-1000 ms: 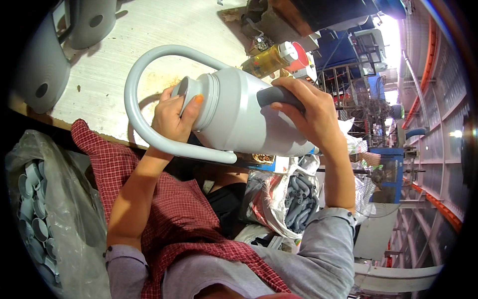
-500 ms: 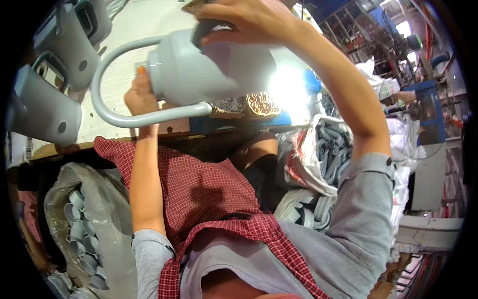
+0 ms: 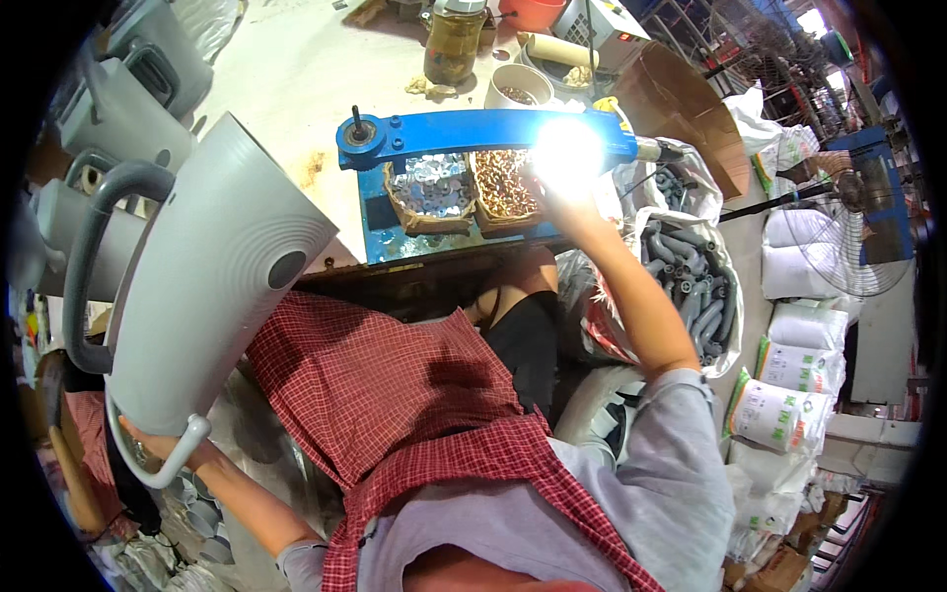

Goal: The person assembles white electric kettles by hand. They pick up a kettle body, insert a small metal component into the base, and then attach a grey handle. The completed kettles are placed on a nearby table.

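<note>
A large grey plastic jug (image 3: 202, 281) is tilted at the left, with a dark grey side handle (image 3: 87, 266) and a thin light-grey bail handle (image 3: 176, 464) at its lower end. My left hand (image 3: 148, 441) grips that lower end, its fingers partly hidden behind the jug. At the bench edge my right hand (image 3: 567, 202) reaches to a small carton of copper-coloured rivets (image 3: 503, 187); lamp glare and the carton hide its fingertips. Beside it stands a carton of silvery washers (image 3: 432, 189). Over both cartons runs a blue machine arm (image 3: 464, 133).
Several more grey jugs (image 3: 123, 113) stand at the bench's left. At the back are a glass jar (image 3: 454, 44) and a white tub (image 3: 518, 87). Sacks of grey handles (image 3: 695, 286) sit to the right, and a bag of grey parts (image 3: 202, 518) lies low on the left.
The jug has swung from over the bench to the left, down toward my lap. My right hand has let go of it and moved to the rivets. The machine arm is now uncovered.
</note>
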`<action>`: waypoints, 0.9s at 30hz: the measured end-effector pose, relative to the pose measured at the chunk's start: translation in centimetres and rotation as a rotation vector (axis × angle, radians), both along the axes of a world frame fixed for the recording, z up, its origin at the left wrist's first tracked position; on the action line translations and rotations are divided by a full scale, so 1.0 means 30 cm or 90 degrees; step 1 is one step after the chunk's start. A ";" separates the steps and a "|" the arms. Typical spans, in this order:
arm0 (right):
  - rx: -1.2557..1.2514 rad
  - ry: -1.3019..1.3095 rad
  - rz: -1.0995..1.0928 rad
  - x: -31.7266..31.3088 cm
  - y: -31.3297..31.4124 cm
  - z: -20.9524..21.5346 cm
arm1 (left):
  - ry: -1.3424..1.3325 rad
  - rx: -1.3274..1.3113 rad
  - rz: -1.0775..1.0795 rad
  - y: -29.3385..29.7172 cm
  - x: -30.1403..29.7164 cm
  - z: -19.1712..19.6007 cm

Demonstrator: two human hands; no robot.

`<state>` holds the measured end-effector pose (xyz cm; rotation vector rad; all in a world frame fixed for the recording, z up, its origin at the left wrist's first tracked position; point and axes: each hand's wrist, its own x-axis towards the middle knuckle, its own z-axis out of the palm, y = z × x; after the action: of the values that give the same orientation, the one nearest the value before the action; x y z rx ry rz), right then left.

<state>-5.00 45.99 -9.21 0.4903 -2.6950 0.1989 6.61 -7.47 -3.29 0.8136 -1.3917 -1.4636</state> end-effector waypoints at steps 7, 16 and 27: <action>-0.017 -0.162 -0.129 -0.092 -0.037 -0.107 | 0.156 0.132 -0.300 -0.122 0.071 -0.187; -0.332 -0.112 -0.076 0.048 -0.127 0.048 | 0.026 0.218 -0.190 -0.012 0.044 -0.110; -0.593 -0.200 0.212 -0.279 -0.528 0.381 | 0.092 0.257 -0.238 -0.017 0.002 -0.133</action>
<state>-13.37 30.16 2.22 0.6152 -2.3909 1.6260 6.68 -7.99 -7.29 0.6961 -1.1972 -2.0957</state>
